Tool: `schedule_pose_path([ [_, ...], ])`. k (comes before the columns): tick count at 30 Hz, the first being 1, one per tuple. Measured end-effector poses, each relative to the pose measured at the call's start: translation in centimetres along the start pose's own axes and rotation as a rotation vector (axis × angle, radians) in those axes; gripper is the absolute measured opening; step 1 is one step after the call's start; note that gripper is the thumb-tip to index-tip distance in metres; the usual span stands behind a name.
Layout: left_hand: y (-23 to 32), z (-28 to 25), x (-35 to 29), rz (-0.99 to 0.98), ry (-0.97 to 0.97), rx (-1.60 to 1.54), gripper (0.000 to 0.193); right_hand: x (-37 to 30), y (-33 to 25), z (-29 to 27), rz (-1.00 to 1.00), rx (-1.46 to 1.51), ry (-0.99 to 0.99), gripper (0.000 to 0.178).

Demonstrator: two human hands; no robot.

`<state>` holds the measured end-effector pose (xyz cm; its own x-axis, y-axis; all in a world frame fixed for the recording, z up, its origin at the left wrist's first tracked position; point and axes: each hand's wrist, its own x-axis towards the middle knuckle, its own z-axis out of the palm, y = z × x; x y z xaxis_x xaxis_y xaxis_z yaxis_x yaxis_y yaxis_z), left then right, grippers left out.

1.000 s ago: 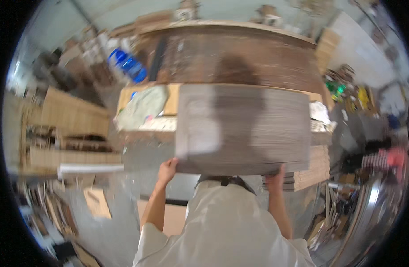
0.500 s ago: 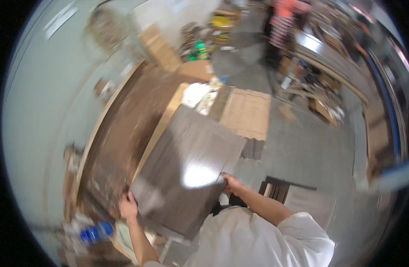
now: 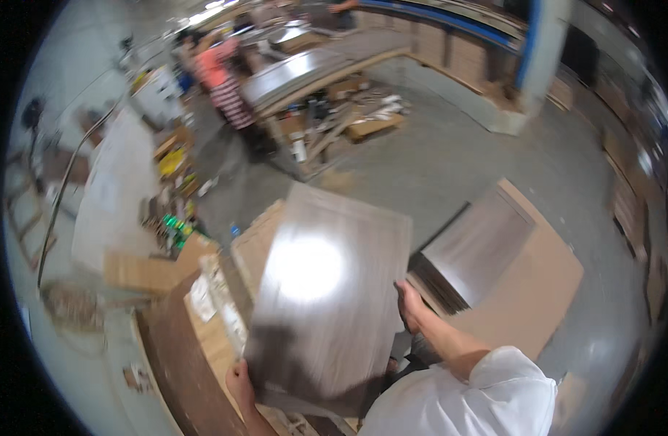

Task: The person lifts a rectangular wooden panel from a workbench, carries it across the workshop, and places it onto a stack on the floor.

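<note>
A grey-brown wood-grain panel (image 3: 327, 320), like a cabinet door, is held in front of me, with a bright glare on its upper left. My left hand (image 3: 239, 385) grips its lower left edge. Around the right edge closes my right hand (image 3: 412, 307), fingers partly hidden behind the panel. Right of it, a stack of similar panels (image 3: 483, 243) lies on a brown cardboard sheet (image 3: 541, 298), apart from the panel I hold.
At lower left stands a brown-topped workbench (image 3: 175, 341). Light-brown sheets (image 3: 258, 236) show behind the panel. Farther off, a person in an orange top (image 3: 216, 62) stands by a long table (image 3: 327, 69) with more panels. A pillar (image 3: 526, 80) rises at upper right.
My view has swung to the right. The panel, still in both hands, has moved away from the workbench towards the stack, which now shows more fully.
</note>
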<state>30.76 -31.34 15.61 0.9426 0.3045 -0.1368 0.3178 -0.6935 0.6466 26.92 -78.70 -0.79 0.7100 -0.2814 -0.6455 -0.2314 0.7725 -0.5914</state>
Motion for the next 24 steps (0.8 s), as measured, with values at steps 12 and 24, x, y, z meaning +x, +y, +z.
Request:
schedule_pose_path([
  [12,29.7,40.1,-2.0,-0.151,-0.85,-0.443,0.044,-6.1,-13.6,-21.2,-0.395,-0.186,0.836,0.05],
  [24,43.7,64.6,-12.7,0.06,-0.976,0.192,0.064,-2.4,-16.1,-38.6,-0.277,0.051,1.277,0.05],
])
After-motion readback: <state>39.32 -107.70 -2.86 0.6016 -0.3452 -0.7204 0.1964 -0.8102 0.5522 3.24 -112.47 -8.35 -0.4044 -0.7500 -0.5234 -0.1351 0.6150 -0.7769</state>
